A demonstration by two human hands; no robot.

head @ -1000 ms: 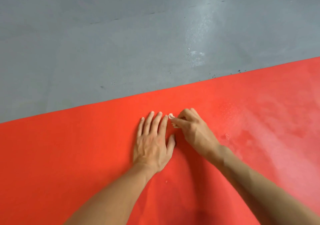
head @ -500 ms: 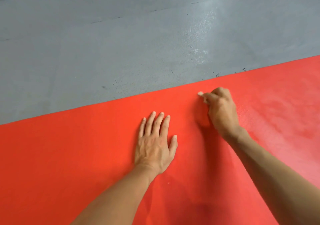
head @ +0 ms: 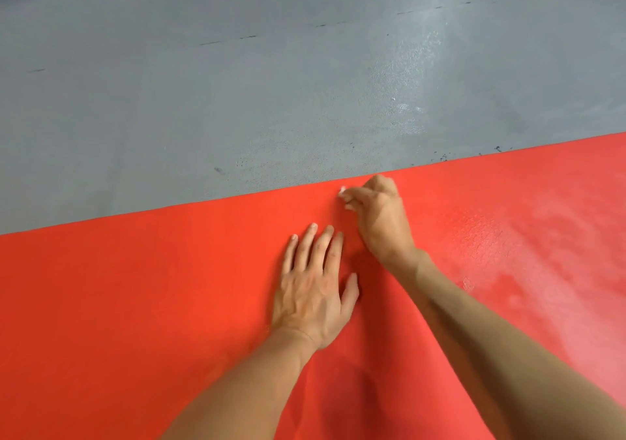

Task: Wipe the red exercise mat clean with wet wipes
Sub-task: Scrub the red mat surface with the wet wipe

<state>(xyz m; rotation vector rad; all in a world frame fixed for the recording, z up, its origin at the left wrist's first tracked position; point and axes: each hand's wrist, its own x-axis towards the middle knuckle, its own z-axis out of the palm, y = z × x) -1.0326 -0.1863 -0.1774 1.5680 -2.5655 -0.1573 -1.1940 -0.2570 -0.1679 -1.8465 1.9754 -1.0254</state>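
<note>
Right hand (head: pixel 379 216), fingers curled, pinching a small white wipe (head: pixel 342 193) against the mat (head: pixel 135 304) near its far edge; only a scrap of the wipe shows past the fingertips, the rest hidden in the grip. Left hand (head: pixel 313 290), fingers straight and together, palm flat on the mat just near and left of the right. The mat lies on a grey floor (head: pixel 237 100), cut off at all sides but the far one; right part glossy, seemingly wet.

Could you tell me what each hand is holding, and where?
The right hand pinches a small white wet wipe at its fingers; the grip point is hidden. The left hand lies flat, holding nothing.
</note>
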